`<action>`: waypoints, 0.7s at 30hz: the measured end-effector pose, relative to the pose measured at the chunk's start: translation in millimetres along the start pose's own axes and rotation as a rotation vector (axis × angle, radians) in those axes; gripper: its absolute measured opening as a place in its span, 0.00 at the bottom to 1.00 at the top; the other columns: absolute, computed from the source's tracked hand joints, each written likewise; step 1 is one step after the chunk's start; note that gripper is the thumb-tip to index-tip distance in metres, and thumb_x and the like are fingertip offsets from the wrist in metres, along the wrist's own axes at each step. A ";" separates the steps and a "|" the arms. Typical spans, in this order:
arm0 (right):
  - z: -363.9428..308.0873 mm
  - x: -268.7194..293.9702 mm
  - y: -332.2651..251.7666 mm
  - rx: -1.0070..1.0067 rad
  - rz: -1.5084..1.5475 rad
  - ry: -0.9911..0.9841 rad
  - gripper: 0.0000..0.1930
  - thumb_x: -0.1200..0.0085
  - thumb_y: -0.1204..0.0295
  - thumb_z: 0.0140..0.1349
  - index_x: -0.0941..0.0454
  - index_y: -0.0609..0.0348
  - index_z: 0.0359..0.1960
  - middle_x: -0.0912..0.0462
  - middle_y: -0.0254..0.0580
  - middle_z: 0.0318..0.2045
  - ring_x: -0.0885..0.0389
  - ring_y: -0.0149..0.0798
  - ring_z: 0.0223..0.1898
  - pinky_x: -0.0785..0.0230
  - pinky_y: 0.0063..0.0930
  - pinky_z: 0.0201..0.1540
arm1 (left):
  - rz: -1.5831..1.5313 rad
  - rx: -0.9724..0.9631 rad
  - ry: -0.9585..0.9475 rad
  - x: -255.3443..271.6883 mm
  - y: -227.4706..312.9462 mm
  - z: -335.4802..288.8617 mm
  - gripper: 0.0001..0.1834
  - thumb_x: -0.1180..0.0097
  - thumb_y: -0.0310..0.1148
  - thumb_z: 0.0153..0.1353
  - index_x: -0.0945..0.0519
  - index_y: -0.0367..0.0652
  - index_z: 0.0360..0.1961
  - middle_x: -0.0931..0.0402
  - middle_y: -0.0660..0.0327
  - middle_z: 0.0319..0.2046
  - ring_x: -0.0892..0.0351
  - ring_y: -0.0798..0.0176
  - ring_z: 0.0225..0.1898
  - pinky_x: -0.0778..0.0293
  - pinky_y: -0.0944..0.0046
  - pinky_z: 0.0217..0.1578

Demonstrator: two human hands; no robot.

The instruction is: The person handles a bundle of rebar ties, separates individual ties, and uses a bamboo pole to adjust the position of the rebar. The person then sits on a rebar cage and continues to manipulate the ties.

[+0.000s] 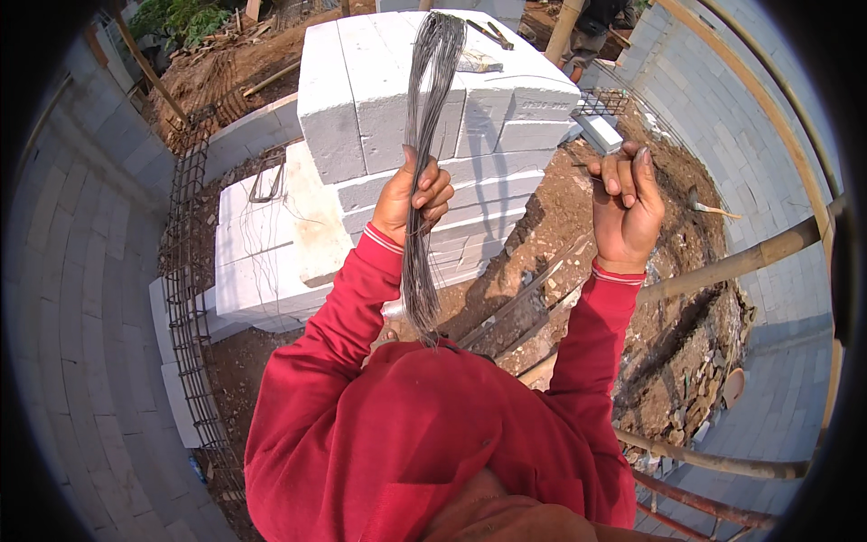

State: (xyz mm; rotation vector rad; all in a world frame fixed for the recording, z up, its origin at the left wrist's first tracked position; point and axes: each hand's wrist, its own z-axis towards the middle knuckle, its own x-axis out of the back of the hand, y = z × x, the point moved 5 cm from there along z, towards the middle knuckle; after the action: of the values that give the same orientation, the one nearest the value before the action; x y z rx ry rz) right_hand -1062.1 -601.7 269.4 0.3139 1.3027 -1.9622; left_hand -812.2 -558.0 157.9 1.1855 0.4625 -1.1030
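Observation:
My left hand (415, 196) is closed around the middle of a bundle of thin dark tie wire (437, 68). The bundle stands upright: a looped bend tops it, and loose ends fan out below my fist. Off to the right, my right hand (629, 210) is raised with its palm toward me. Its fingers are loosely bent, and I make out nothing in them. Behind the wire is a stack of white blocks (330, 135). On top of it lie a dark hand tool (490, 34), which looks like pliers, and a small pale piece (479, 61).
A lower block stack (253, 244) at left carries bent wire pieces (267, 183). A rebar cage (187, 330) runs along the left wall. Bamboo poles (736, 262) cross at right above rubble. A brush-like tool (713, 210) is near the right wall. Another person (591, 36) is at the back.

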 end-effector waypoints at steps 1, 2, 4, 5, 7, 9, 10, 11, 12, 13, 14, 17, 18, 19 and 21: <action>3.7 7.5 -12.6 0.060 0.100 0.040 0.16 0.58 0.63 0.76 0.27 0.66 0.46 0.44 0.25 0.14 0.34 0.27 0.26 0.36 0.31 0.44 | 0.002 0.000 -0.003 1.0 1.2 -0.7 0.30 0.60 0.60 0.71 0.33 0.48 0.21 0.42 0.72 0.13 0.49 0.76 0.17 0.47 0.75 0.16; 5.3 15.5 -24.2 0.096 0.036 0.091 0.15 0.59 0.64 0.77 0.30 0.66 0.50 0.43 0.25 0.15 0.36 0.26 0.25 0.35 0.30 0.44 | 0.006 -0.002 -0.013 1.3 1.8 -1.3 0.30 0.60 0.60 0.71 0.33 0.48 0.21 0.42 0.72 0.13 0.49 0.76 0.17 0.47 0.75 0.16; 3.1 34.7 -44.8 0.166 0.023 0.217 0.14 0.59 0.64 0.77 0.29 0.65 0.49 0.43 0.25 0.15 0.37 0.26 0.24 0.35 0.31 0.44 | 0.039 0.000 0.017 4.2 3.5 -1.6 0.30 0.60 0.60 0.71 0.33 0.48 0.21 0.42 0.72 0.13 0.48 0.76 0.17 0.47 0.75 0.16; 2.4 43.2 -56.3 0.209 0.030 0.202 0.14 0.59 0.65 0.77 0.29 0.64 0.48 0.43 0.25 0.15 0.38 0.27 0.23 0.35 0.31 0.44 | 0.052 -0.005 0.015 4.6 4.0 -2.1 0.30 0.60 0.60 0.71 0.33 0.48 0.21 0.42 0.72 0.13 0.48 0.76 0.17 0.47 0.75 0.17; -0.1 70.2 -80.3 0.295 0.097 0.215 0.12 0.59 0.66 0.77 0.30 0.64 0.47 0.45 0.26 0.15 0.41 0.27 0.20 0.36 0.33 0.43 | 0.095 0.011 0.027 6.4 4.2 -2.3 0.30 0.59 0.61 0.70 0.33 0.48 0.21 0.41 0.71 0.13 0.47 0.76 0.17 0.46 0.75 0.17; -1.3 104.6 -114.8 0.395 0.105 0.223 0.12 0.60 0.67 0.77 0.31 0.64 0.47 0.46 0.26 0.15 0.42 0.27 0.19 0.37 0.34 0.43 | 0.186 0.021 0.046 8.2 4.7 -2.7 0.30 0.58 0.61 0.70 0.32 0.47 0.21 0.40 0.71 0.13 0.46 0.75 0.17 0.46 0.75 0.17; -2.7 119.8 -135.4 0.440 0.113 0.151 0.11 0.61 0.67 0.77 0.32 0.64 0.47 0.46 0.27 0.14 0.43 0.27 0.19 0.37 0.35 0.42 | 0.257 0.025 0.064 9.4 5.3 -3.6 0.30 0.57 0.61 0.69 0.31 0.47 0.21 0.40 0.71 0.13 0.46 0.75 0.17 0.46 0.74 0.17; -7.8 142.6 -159.2 0.522 0.121 0.239 0.11 0.63 0.67 0.77 0.33 0.63 0.48 0.47 0.27 0.14 0.44 0.27 0.18 0.37 0.36 0.41 | 0.327 0.016 0.073 9.8 7.7 -3.3 0.30 0.56 0.61 0.69 0.31 0.47 0.21 0.40 0.70 0.13 0.45 0.75 0.17 0.46 0.74 0.17; -13.3 157.7 -185.5 0.578 0.133 0.164 0.11 0.65 0.68 0.77 0.34 0.62 0.49 0.48 0.28 0.14 0.45 0.28 0.17 0.38 0.37 0.41 | 0.355 0.016 0.108 11.1 9.2 -4.3 0.30 0.57 0.61 0.70 0.31 0.47 0.21 0.40 0.71 0.13 0.46 0.76 0.17 0.47 0.74 0.16; -22.1 180.4 -214.7 0.637 0.150 0.272 0.10 0.66 0.68 0.77 0.35 0.60 0.48 0.49 0.28 0.13 0.46 0.28 0.17 0.39 0.37 0.39 | 0.380 0.005 0.136 11.6 11.9 -4.8 0.29 0.58 0.60 0.71 0.32 0.48 0.21 0.41 0.71 0.13 0.46 0.76 0.17 0.48 0.75 0.16; -32.0 196.3 -244.3 0.685 0.156 0.267 0.09 0.68 0.69 0.77 0.35 0.58 0.47 0.50 0.29 0.13 0.48 0.28 0.16 0.40 0.38 0.38 | 0.410 -0.004 0.155 11.2 13.9 -5.1 0.29 0.59 0.59 0.71 0.32 0.48 0.21 0.41 0.71 0.13 0.46 0.76 0.17 0.49 0.75 0.15; -72.7 236.0 -323.5 0.825 0.151 0.352 0.09 0.69 0.69 0.77 0.34 0.53 0.41 0.53 0.29 0.11 0.51 0.29 0.14 0.42 0.39 0.35 | 0.402 -0.032 0.193 7.0 25.7 -5.9 0.29 0.58 0.59 0.71 0.32 0.48 0.22 0.40 0.71 0.14 0.46 0.77 0.17 0.50 0.75 0.15; -84.5 246.1 -342.4 0.855 0.183 0.397 0.10 0.69 0.69 0.76 0.33 0.52 0.39 0.54 0.29 0.11 0.51 0.30 0.14 0.42 0.39 0.34 | 0.413 -0.057 0.171 2.6 28.6 -5.1 0.29 0.57 0.59 0.71 0.31 0.48 0.22 0.40 0.71 0.14 0.47 0.77 0.17 0.50 0.76 0.16; -93.7 246.7 -356.7 0.845 0.166 0.296 0.10 0.69 0.69 0.76 0.33 0.52 0.37 0.54 0.29 0.11 0.52 0.30 0.14 0.43 0.39 0.33 | 0.443 -0.074 0.139 -2.4 30.3 -2.9 0.29 0.56 0.60 0.70 0.30 0.47 0.22 0.39 0.70 0.14 0.44 0.77 0.17 0.48 0.75 0.16; -107.3 251.5 -375.8 0.902 0.198 0.271 0.12 0.68 0.69 0.75 0.32 0.52 0.34 0.54 0.29 0.11 0.52 0.30 0.14 0.44 0.39 0.31 | 0.561 -0.070 0.172 -8.8 28.5 1.7 0.29 0.53 0.61 0.68 0.30 0.47 0.22 0.37 0.70 0.15 0.41 0.76 0.17 0.47 0.74 0.16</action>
State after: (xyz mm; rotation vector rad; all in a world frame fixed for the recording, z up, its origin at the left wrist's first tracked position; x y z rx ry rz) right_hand -1518.3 -544.3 336.5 1.1210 0.4158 -2.2690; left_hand -791.7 -556.5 179.6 1.2512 0.2688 -0.5025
